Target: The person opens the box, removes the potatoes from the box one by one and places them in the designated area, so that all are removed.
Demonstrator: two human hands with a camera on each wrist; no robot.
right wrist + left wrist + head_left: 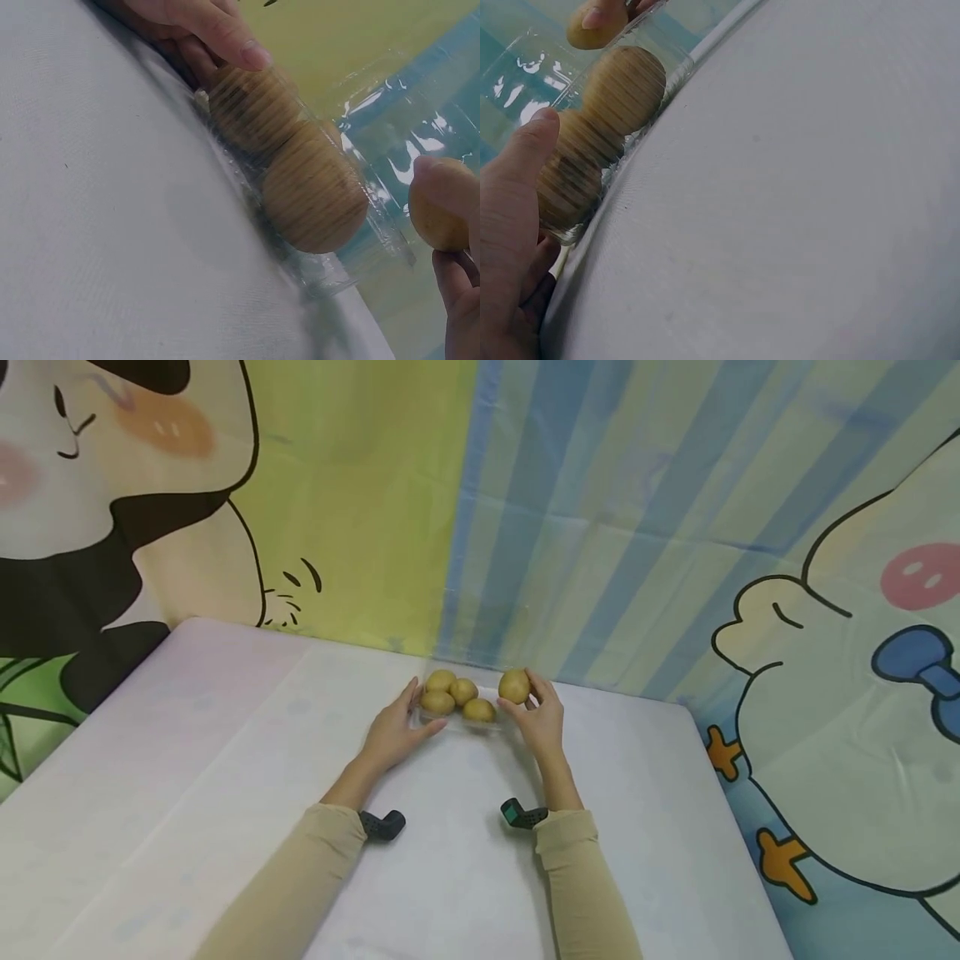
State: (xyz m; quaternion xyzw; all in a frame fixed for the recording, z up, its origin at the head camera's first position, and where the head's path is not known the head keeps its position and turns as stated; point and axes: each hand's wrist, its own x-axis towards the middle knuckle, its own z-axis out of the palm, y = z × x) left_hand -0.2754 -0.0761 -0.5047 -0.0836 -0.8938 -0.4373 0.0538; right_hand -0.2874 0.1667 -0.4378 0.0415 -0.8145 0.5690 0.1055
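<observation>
We see the clear tray (pixel 501 724) only faintly in the head view, its rim barely traceable. Behind its ribbed wall the potatoes (pixel 311 195) look streaked. The right hand (pixel 461 300), beside the tray, is cut by the frame edge.

Both arms reach forward in tan sleeves, each with a dark device at the wrist. The left hand (pixel 392 735) lies low with fingers extended and thumb forward, its grip relaxed. The right hand (pixel 542 720) is raised slightly, fingers and thumb curled in a closed pinching grip. The two hands sit near each other, palms facing inward.
</observation>
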